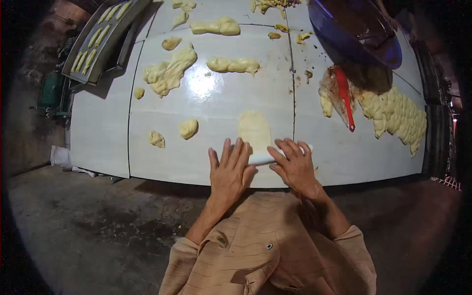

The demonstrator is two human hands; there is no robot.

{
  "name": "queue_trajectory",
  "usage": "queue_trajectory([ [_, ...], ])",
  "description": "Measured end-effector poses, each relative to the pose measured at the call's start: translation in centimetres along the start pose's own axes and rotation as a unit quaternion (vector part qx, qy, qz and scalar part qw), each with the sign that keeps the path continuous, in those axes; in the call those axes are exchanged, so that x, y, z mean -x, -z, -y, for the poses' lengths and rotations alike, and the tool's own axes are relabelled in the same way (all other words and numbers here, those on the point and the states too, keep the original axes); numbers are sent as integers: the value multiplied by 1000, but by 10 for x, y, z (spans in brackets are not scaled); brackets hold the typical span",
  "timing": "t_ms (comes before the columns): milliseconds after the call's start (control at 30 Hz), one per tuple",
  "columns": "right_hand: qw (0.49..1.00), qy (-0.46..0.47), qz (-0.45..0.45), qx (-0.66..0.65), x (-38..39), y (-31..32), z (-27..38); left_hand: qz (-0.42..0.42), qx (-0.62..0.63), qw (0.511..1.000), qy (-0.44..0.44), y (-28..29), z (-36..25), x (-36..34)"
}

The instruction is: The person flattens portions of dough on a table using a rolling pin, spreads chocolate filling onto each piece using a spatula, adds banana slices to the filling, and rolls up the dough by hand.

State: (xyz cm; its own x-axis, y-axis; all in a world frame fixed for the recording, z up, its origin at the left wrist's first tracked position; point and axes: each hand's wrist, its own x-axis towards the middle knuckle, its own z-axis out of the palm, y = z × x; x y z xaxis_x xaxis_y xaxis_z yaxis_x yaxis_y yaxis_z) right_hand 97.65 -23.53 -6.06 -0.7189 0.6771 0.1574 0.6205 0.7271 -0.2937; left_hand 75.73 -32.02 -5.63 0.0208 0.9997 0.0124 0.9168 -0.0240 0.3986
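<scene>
A white rolling pin [260, 159] lies across the near end of a thin flattened strip of dough [254, 129], close to the table's front edge. My left hand [229, 168] rests palm down over the pin's left end, its fingers stretched forward. Over the right part of the pin lies my right hand [297, 167], fingers extended and not wrapped round it. Both palms hide parts of the pin. Left of the strip sit a round dough ball [188, 129] and a smaller lump [157, 139].
Dough logs [233, 65] and a larger dough mass [172, 70] lie farther back. At the right are a red-handled spatula [345, 98], a sheet of dough pieces [393, 115] and a blue basin [327, 32] of brown filling. A metal tray [78, 54] with shaped dough stands far left.
</scene>
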Motion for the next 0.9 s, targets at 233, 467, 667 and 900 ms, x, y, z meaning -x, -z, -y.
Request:
queue_trajectory([
  [233, 997, 53, -31, -55, -25, 19, -8, -69, -79, 994, 26, 7, -15, 6],
  [467, 996, -78, 30, 30, -74, -4, -13, -70, -41, 991, 105, -2, 14, -60],
  [667, 979, -176, 6, 107, -142, -17, -44, -116, -37, 985, 118, 6, 46, -144],
  [900, 980, -135, -122, 81, -206, -9, -98, -184, -50, 978, 86, 1, 72, -234],
])
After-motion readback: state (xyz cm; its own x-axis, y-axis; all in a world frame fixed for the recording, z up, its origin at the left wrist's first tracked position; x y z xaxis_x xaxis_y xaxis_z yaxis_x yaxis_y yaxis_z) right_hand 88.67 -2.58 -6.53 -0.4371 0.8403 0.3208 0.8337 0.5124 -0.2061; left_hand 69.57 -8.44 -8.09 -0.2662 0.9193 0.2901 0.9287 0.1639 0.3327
